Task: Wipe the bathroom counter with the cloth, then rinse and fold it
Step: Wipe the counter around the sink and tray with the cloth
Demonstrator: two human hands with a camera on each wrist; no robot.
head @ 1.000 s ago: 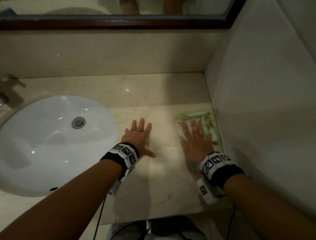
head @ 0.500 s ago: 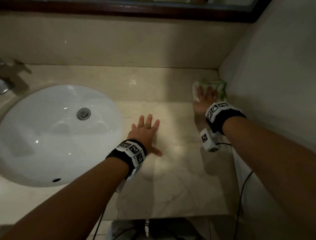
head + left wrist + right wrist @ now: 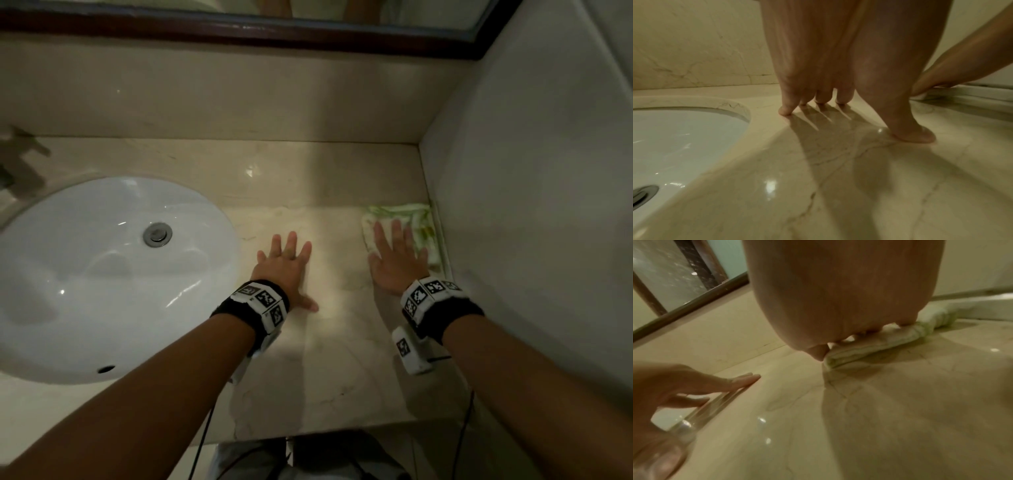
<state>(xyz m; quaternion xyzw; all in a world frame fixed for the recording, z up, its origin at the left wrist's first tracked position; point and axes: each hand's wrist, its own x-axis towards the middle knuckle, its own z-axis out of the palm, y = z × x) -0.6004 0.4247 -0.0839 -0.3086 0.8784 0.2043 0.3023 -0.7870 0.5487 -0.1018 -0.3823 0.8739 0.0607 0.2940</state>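
Note:
A folded white and green cloth [image 3: 419, 224] lies on the beige marble counter [image 3: 329, 377], close against the right wall. My right hand [image 3: 395, 257] presses flat on it with straight fingers; the cloth [image 3: 875, 345] shows under the palm in the right wrist view. My left hand [image 3: 286, 263] rests flat on the bare counter between sink and cloth, fingers spread, holding nothing. In the left wrist view its fingertips [image 3: 785, 112] touch the stone.
A white oval sink [image 3: 102, 274] with a metal drain [image 3: 157, 234] fills the left. A tap [image 3: 13, 171] stands at the far left edge. The backsplash, a dark-framed mirror [image 3: 239, 27] and the right wall [image 3: 531, 205] enclose the counter. Cables hang below the front edge.
My right hand slid the cloth to the back corner by the wall, then pulled it back toward me along the wall. The left hand has stayed put on the counter.

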